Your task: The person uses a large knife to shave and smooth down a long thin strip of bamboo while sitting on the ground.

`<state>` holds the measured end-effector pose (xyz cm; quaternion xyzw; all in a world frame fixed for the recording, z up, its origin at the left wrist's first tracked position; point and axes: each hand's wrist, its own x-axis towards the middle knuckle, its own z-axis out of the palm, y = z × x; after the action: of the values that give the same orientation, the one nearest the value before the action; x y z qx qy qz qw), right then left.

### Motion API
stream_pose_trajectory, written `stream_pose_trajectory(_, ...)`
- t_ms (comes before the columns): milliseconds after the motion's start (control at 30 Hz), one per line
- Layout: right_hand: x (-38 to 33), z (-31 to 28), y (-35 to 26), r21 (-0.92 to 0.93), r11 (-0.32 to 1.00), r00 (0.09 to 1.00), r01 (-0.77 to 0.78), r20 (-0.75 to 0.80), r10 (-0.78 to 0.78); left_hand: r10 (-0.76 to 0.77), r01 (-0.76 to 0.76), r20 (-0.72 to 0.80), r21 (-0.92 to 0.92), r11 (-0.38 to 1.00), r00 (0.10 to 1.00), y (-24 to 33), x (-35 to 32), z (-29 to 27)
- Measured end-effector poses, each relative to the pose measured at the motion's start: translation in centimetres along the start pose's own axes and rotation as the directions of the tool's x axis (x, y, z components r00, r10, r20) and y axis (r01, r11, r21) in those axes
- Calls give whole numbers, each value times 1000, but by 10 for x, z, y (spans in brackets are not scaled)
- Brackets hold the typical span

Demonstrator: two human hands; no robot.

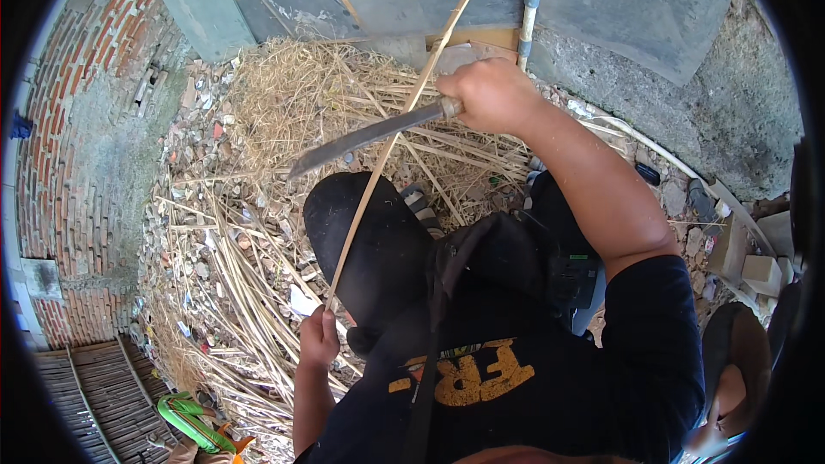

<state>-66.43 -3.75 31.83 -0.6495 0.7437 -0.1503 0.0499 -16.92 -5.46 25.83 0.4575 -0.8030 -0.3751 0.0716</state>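
Note:
My right hand point(494, 94) is closed around the handle of a machete point(369, 137), whose long dark blade points to the left and lies against a bamboo strip point(375, 174). The strip is long, thin and pale, and rises at a slant from my lap past the upper edge of the view. Its lower end is gripped in my left hand point(319, 340), beside my dark-clad knee point(361, 241). Blade and strip cross a little above that knee; whether the edge bites into the strip cannot be made out.
Several pale bamboo strips point(249, 318) lie on the rubble to my left. A heap of shavings point(292, 112) spreads ahead. A brick wall point(77, 146) stands left, grey panels point(619, 9) and an upright pipe point(531, 9) ahead. A person in green clothing point(193, 421) is at lower left.

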Motion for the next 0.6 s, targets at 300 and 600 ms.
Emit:
stream_pose_trajectory(300, 4, 2, 29, 8, 994, 993, -110, -46, 111, 0, 1, -16, 35, 999, 1000, 0, -1, -4)
stream_pose_trajectory(600, 9, 7, 56, 213, 966, 946, -146, -254, 199, 54, -54, -35, -3, 999, 998, -14, 5, 3)
